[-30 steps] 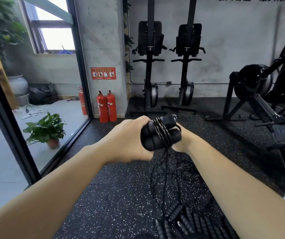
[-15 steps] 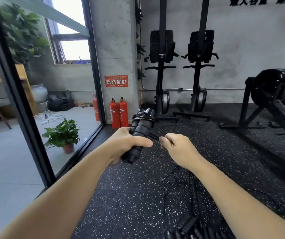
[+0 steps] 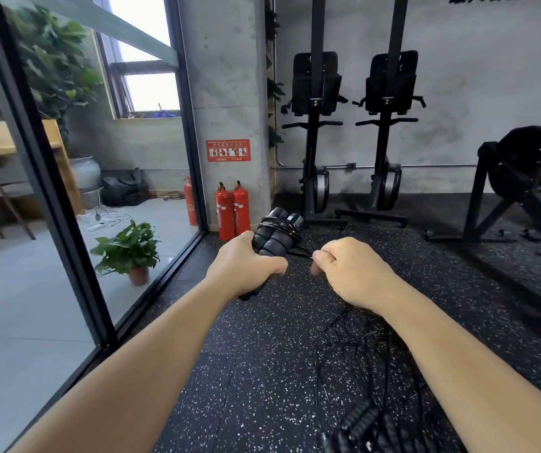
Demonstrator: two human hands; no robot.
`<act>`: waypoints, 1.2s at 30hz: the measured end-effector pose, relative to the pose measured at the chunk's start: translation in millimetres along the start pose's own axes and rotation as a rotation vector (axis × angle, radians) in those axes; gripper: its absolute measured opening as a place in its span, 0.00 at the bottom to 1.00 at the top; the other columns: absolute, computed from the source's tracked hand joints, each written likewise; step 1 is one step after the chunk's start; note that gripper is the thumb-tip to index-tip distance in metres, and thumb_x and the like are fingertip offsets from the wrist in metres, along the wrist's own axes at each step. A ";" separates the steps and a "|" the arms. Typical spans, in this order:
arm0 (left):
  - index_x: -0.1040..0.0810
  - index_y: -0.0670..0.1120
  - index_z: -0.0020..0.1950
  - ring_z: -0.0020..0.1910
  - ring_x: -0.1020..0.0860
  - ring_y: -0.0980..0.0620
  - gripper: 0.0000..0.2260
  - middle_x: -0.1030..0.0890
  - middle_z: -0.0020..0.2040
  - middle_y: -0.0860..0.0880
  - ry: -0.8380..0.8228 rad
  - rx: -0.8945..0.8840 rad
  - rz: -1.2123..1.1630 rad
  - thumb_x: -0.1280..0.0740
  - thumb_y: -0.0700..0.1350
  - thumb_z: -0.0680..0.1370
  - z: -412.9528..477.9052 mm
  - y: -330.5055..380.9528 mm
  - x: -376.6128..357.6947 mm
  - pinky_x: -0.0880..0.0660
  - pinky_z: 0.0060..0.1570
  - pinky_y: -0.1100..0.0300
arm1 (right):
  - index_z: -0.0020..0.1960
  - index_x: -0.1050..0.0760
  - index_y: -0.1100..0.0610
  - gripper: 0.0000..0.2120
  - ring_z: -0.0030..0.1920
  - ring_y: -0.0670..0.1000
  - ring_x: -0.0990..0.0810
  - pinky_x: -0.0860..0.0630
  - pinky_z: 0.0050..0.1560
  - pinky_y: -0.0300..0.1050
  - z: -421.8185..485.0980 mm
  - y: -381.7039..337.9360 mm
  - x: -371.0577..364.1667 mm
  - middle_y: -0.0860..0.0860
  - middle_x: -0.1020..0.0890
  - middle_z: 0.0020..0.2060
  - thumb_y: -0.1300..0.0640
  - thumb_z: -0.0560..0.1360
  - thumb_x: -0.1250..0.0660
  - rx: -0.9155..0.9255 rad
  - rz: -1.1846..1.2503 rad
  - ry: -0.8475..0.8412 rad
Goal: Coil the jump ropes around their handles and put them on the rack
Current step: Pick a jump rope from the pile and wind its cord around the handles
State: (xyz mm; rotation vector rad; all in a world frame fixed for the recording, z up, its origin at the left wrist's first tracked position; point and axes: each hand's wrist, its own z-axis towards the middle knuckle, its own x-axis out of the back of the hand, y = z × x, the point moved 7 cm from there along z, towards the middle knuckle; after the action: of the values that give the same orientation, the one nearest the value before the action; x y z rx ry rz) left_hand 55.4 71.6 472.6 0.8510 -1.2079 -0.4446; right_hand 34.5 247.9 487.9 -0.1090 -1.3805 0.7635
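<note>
My left hand grips a pair of black foam jump rope handles held side by side, with several turns of thin black rope wound round their upper ends. A short stretch of that rope runs from the handles to my right hand, which pinches it between thumb and curled fingers. More black jump ropes with ribbed handles lie in a loose tangle on the floor at the bottom right. No rack is in view.
Speckled black rubber floor stretches ahead. A glass partition runs along the left, with a potted plant behind it. Two red fire extinguishers stand by a concrete pillar. Upright rowing machines line the far wall; another machine sits right.
The view has swung left and up. My left hand has turned the handles upright, and my right hand has come off the bundle and now pulls a short length of rope sideways.
</note>
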 end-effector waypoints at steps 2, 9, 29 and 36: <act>0.29 0.50 0.43 0.35 0.25 0.48 0.23 0.23 0.38 0.51 0.013 0.006 0.033 0.31 0.58 0.53 0.7 1.3 -0.7 0.25 0.38 0.53 | 0.44 0.21 0.53 0.17 0.43 0.56 0.21 0.25 0.47 0.50 -3.8 -1.6 6.2 0.50 0.22 0.35 0.50 0.82 0.45 -0.008 -0.037 0.020; 0.32 0.51 0.46 0.41 0.23 0.48 0.16 0.24 0.39 0.54 0.185 -0.118 0.441 0.30 0.57 0.68 -4.2 23.6 6.3 0.26 0.40 0.56 | 0.41 0.22 0.55 0.13 0.41 0.56 0.21 0.30 0.41 0.47 -8.4 -19.7 29.6 0.51 0.20 0.37 0.50 0.80 0.39 0.065 -0.257 0.152; 0.28 0.52 0.49 0.39 0.23 0.51 0.16 0.23 0.39 0.53 -0.218 -0.538 1.023 0.28 0.57 0.68 -38.2 74.6 -12.0 0.25 0.38 0.58 | 0.27 0.38 0.53 0.21 0.32 0.53 0.31 0.34 0.36 0.45 -1.2 -90.3 52.7 0.48 0.34 0.26 0.49 0.78 0.42 0.600 -0.708 0.123; 0.37 0.56 0.48 0.43 0.23 0.49 0.19 0.23 0.41 0.54 -0.234 -0.736 0.960 0.28 0.54 0.67 -49.8 71.1 -18.9 0.25 0.43 0.54 | 0.24 0.35 0.56 0.27 0.30 0.49 0.31 0.32 0.38 0.45 19.4 -55.9 43.5 0.48 0.31 0.23 0.46 0.79 0.41 0.473 -0.405 0.080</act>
State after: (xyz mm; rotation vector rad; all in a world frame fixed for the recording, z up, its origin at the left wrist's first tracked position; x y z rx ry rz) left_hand 86.6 145.8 510.1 -0.4405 -1.3732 -0.1577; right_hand 40.3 222.2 556.4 0.4925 -1.0666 0.7122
